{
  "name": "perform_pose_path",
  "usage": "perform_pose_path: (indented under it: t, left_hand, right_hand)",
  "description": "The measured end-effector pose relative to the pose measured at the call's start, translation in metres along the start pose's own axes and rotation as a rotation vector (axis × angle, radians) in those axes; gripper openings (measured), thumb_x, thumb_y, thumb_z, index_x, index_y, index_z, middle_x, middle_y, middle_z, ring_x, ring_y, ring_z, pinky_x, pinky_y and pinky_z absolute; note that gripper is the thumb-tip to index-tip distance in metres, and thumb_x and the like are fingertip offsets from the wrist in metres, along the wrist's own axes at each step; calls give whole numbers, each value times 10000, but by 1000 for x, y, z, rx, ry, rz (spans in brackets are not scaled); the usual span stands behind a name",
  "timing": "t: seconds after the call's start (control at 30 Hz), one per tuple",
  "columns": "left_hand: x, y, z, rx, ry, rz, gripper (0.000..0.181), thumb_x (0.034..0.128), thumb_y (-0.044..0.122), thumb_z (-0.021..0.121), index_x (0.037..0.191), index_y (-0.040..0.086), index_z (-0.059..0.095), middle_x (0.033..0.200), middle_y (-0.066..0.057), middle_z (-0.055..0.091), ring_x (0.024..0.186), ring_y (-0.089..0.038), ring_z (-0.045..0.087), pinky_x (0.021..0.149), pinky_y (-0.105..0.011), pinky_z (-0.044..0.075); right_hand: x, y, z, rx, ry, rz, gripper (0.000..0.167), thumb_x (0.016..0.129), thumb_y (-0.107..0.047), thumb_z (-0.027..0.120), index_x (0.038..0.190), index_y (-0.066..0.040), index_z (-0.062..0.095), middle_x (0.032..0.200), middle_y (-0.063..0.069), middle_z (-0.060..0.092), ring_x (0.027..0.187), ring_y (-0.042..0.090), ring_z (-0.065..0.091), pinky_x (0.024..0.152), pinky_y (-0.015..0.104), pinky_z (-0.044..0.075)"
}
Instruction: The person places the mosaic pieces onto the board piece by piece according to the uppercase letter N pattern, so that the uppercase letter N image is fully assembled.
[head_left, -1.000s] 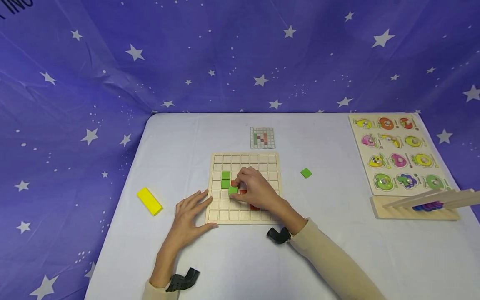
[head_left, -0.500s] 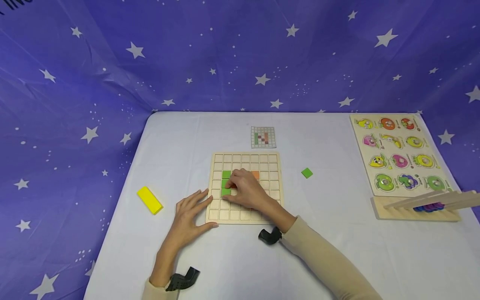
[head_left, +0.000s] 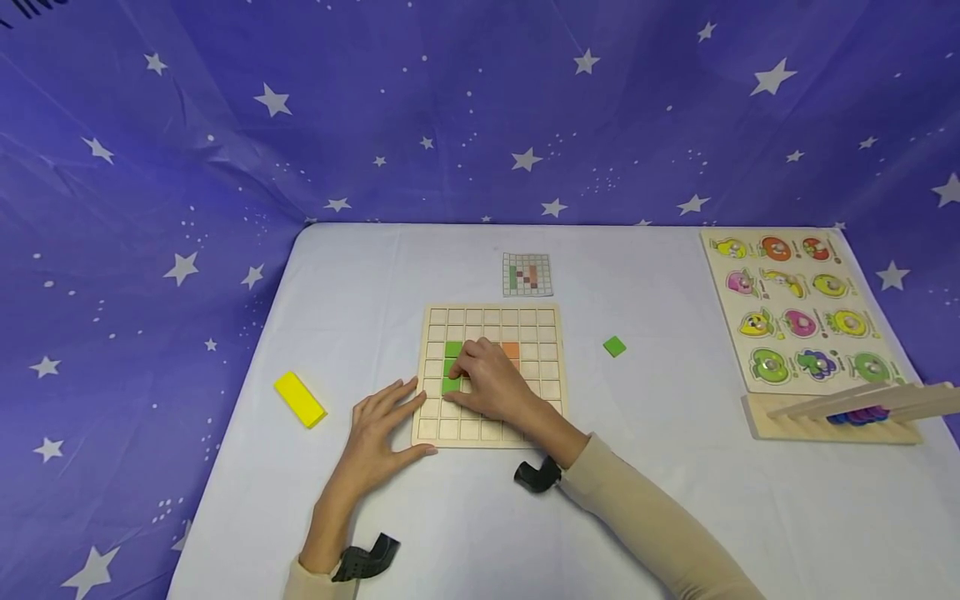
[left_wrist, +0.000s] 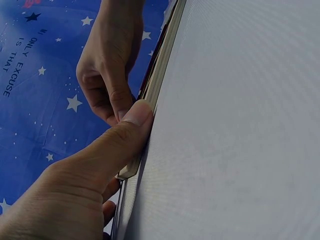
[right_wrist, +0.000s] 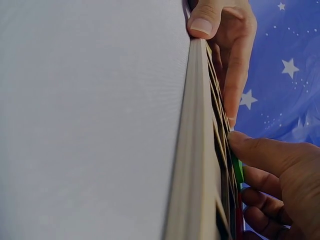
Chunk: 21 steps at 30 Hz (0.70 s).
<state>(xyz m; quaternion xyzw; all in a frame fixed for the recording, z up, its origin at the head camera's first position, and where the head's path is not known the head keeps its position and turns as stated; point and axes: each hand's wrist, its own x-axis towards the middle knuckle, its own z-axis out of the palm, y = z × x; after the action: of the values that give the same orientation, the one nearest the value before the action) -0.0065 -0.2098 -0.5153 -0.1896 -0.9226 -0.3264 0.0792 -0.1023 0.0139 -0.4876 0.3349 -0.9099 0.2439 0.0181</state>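
A wooden grid board (head_left: pixel 491 317) lies mid-table in the head view. My right hand (head_left: pixel 497 385) is over it, thumb and forefinger pinching a green square tile (head_left: pixel 451 387) in a cell, below two other green tiles (head_left: pixel 453 350) in the same column. Part of an orange tile (head_left: pixel 511 350) shows behind the hand, which hides other cells. A red edge appears beside the green tile in the right wrist view. My left hand (head_left: pixel 377 433) is spread at the board's left edge, its fingertips and thumb touching the rim.
One loose green tile (head_left: pixel 615 346) lies right of the board. Behind the board is a small pattern card (head_left: pixel 527 276). A yellow block (head_left: pixel 300 401) lies at left. A fruit puzzle board (head_left: pixel 731 342) and a wooden stand with upright pegs (head_left: pixel 795 423) are at right.
My right hand has moved left with the green tile and brought it down into the cell under the two green ones. My left hand has stayed in place.
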Motion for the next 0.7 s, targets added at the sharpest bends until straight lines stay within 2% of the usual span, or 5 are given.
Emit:
perform_pose_path:
  t: [0.53,0.7]
  left_hand:
    - [1,0,1,-4,14,15,816,644,385,893,1354,116,593,1487,-88,489,1377,-331,400,1008,-486,250]
    - [0,1,0,-2,7,7,816,648,398,888,1356,121,592,1497,-74,479,1382,-328,395,1014,-487,247]
  right_hand:
    - [-2,0,-2,22,22,-16,263,730,-354,865,858,-171,727,890,-47,598,816,123,492,772,292,444]
    - [-8,1,-10,35,26,-10,267,747,-369,850,891,-177,732,908,-58,602,819,119,498,775,295,434]
